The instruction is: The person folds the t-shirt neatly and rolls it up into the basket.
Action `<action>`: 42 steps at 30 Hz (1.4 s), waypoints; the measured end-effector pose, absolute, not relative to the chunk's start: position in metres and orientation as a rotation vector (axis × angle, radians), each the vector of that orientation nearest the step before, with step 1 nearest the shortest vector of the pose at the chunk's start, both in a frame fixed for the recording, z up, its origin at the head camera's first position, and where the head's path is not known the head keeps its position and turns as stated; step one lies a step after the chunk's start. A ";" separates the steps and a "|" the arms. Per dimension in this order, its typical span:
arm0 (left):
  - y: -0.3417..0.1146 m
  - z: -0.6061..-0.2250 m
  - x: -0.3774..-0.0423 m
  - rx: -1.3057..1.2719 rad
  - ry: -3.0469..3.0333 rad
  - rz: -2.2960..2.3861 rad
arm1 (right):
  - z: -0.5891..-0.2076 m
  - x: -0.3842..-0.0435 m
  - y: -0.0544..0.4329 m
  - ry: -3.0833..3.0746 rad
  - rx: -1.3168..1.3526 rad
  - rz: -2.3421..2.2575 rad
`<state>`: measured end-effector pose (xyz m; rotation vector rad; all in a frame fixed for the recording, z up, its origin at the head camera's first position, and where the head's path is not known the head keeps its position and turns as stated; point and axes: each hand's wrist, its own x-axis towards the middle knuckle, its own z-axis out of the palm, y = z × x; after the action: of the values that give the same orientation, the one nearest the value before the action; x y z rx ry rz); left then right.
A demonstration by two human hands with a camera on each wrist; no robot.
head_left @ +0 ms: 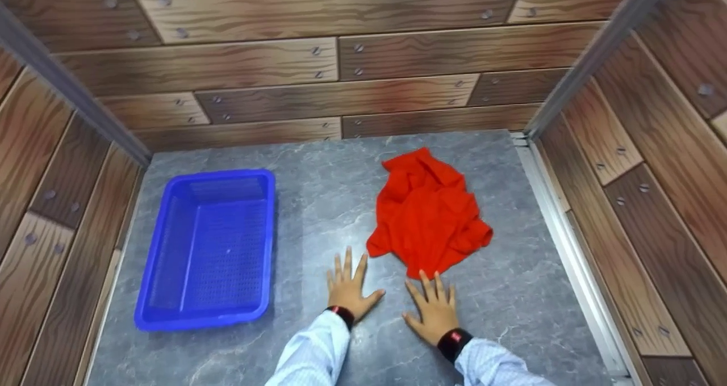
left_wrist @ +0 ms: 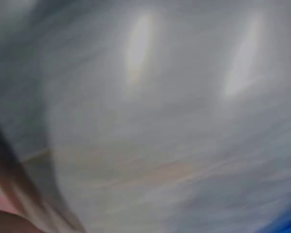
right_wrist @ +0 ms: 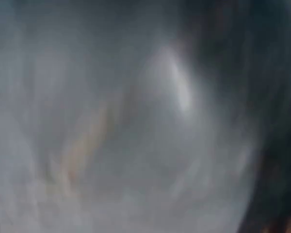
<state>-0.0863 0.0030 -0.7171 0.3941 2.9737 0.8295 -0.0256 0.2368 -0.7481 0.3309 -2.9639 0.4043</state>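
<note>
A crumpled red cloth (head_left: 429, 215), perhaps a garment, lies in a loose heap right of the middle in the head view. My right hand (head_left: 436, 312) has its fingers spread, the fingertips right at the cloth's near edge. To the left, my left hand (head_left: 347, 292) is also spread flat, palm down, its fingertips close to the cloth's lower left corner. Neither hand holds anything. Both wrist views are blurred; the left one shows mostly grey surface with a sliver of blue at the lower right corner.
A blue plastic basket (head_left: 227, 255) with a perforated bottom stands at the left on the grey marbled table (head_left: 318, 204). Wood-patterned panels (head_left: 272, 62) wall in the back and both sides. A pale metal rail (head_left: 573, 261) runs along the right edge.
</note>
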 end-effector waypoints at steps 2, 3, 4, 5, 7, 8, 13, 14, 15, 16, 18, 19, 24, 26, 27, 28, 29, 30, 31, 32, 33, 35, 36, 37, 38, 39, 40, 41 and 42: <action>0.014 -0.708 -0.093 0.409 2.933 0.879 | -0.748 -0.015 0.229 -2.979 0.361 0.404; 0.019 -0.703 -0.096 0.418 2.914 0.890 | -0.748 -0.009 0.226 -2.989 0.377 0.402; 0.023 -0.700 -0.099 0.426 2.897 0.878 | -0.747 -0.004 0.223 -3.000 0.395 0.399; 0.027 -0.697 -0.101 0.434 2.882 0.855 | -0.746 0.001 0.221 -3.010 0.408 0.406; 0.033 -0.693 -0.104 0.437 2.844 0.811 | -0.743 0.010 0.218 -3.040 0.429 0.423; 0.035 -0.692 -0.105 0.435 2.818 0.790 | -0.741 0.014 0.218 -3.058 0.435 0.440; 0.040 -0.695 -0.102 0.427 2.738 0.656 | -0.732 0.014 0.217 -3.037 0.365 0.598; 0.040 -0.696 -0.101 0.434 2.734 0.643 | -0.730 0.010 0.217 -2.999 0.332 0.628; 0.041 -0.696 -0.100 0.445 2.735 0.628 | -0.729 0.004 0.217 -2.950 0.293 0.659; 0.041 -0.696 -0.099 0.455 2.729 0.617 | -0.727 -0.004 0.218 -2.903 0.253 0.690; 0.041 -0.694 -0.096 0.480 2.716 0.601 | -0.723 -0.022 0.222 -2.827 0.158 0.746; 0.041 -0.694 -0.094 0.495 2.712 0.588 | -0.720 -0.032 0.224 -2.809 0.107 0.776; 0.047 -0.694 -0.084 0.577 2.722 0.467 | -0.702 -0.079 0.239 -2.850 -0.198 0.884; 0.050 -0.696 -0.080 0.610 2.733 0.397 | -0.695 -0.095 0.244 -2.899 -0.321 0.899; 0.053 -0.697 -0.077 0.626 2.737 0.361 | -0.693 -0.102 0.247 -2.925 -0.373 0.903; 0.055 -0.698 -0.074 0.640 2.739 0.320 | -0.690 -0.107 0.249 -2.952 -0.419 0.906; 0.058 -0.699 -0.072 0.651 2.735 0.281 | -0.688 -0.113 0.251 -2.978 -0.453 0.907; 0.060 -0.701 -0.069 0.660 2.733 0.253 | -0.687 -0.117 0.253 -3.000 -0.485 0.909; 0.063 -0.701 -0.067 0.666 2.733 0.236 | -0.686 -0.121 0.254 -3.021 -0.506 0.916; 0.066 -0.701 -0.064 0.673 2.734 0.221 | -0.685 -0.124 0.255 -3.037 -0.522 0.925; 0.069 -0.701 -0.061 0.680 2.737 0.210 | -0.685 -0.127 0.256 -3.047 -0.530 0.939; 0.075 -0.700 -0.054 0.691 2.740 0.189 | -0.686 -0.130 0.256 -3.058 -0.540 0.967; 0.077 -0.700 -0.051 0.700 2.744 0.172 | -0.686 -0.131 0.256 -3.058 -0.540 0.986; 0.080 -0.699 -0.048 0.711 2.745 0.151 | -0.687 -0.131 0.256 -3.060 -0.532 1.003; 0.082 -0.699 -0.044 0.724 2.750 0.125 | -0.687 -0.131 0.255 -3.066 -0.525 1.010; 0.085 -0.698 -0.041 0.736 2.751 0.094 | -0.688 -0.131 0.254 -3.074 -0.513 1.014; 0.086 -0.698 -0.037 0.746 2.748 0.063 | -0.688 -0.130 0.253 -3.085 -0.502 1.013; 0.088 -0.697 -0.034 0.755 2.744 0.038 | -0.689 -0.129 0.252 -3.098 -0.485 1.010; 0.090 -0.697 -0.031 0.762 2.737 0.019 | -0.689 -0.128 0.251 -3.111 -0.473 1.000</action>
<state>-0.0311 0.0899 -0.6972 0.7623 2.7371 0.0194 -0.1278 0.2507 -0.6894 -0.4729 -3.1114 0.9999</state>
